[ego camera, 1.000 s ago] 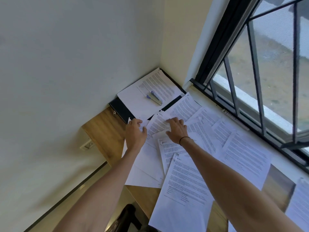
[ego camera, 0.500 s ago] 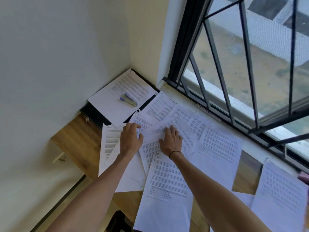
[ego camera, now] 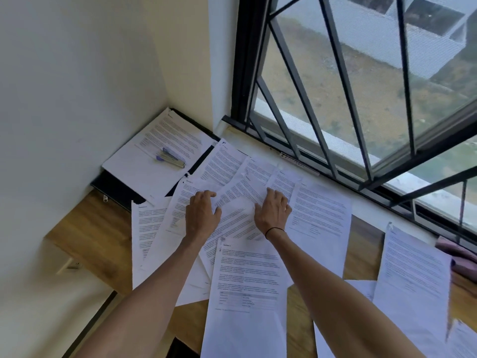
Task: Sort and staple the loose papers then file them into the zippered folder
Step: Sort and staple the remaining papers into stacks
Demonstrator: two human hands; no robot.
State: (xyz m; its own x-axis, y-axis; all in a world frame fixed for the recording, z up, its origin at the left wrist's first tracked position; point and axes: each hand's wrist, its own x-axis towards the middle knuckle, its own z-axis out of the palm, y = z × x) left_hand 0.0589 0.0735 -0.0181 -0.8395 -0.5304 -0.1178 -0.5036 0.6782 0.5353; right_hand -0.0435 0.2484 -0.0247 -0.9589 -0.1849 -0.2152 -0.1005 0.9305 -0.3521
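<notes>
Several loose printed papers point(ego camera: 320, 215) lie fanned and overlapping across the wooden desk point(ego camera: 95, 236). My left hand point(ego camera: 202, 215) rests palm down on the sheets at the left of the spread, fingers slightly curled. My right hand point(ego camera: 273, 211), with a black band at the wrist, presses flat on a sheet point(ego camera: 240, 220) between the two hands. In the far corner a dark zippered folder point(ego camera: 113, 188) lies under a white stack point(ego camera: 144, 166). A blue and silver stapler point(ego camera: 170, 157) sits on that stack.
The wall runs along the left and a barred window point(ego camera: 335, 99) along the right, its white sill point(ego camera: 258, 148) under some sheets. A purple cloth point(ego camera: 456, 257) lies at the right edge. One page point(ego camera: 245, 293) hangs over the desk's near edge. A wall socket point(ego camera: 69, 264) sits below the desk.
The view has swung right toward the window. Both hands have slid right across the spread, and sheets under them have shifted and fanned out.
</notes>
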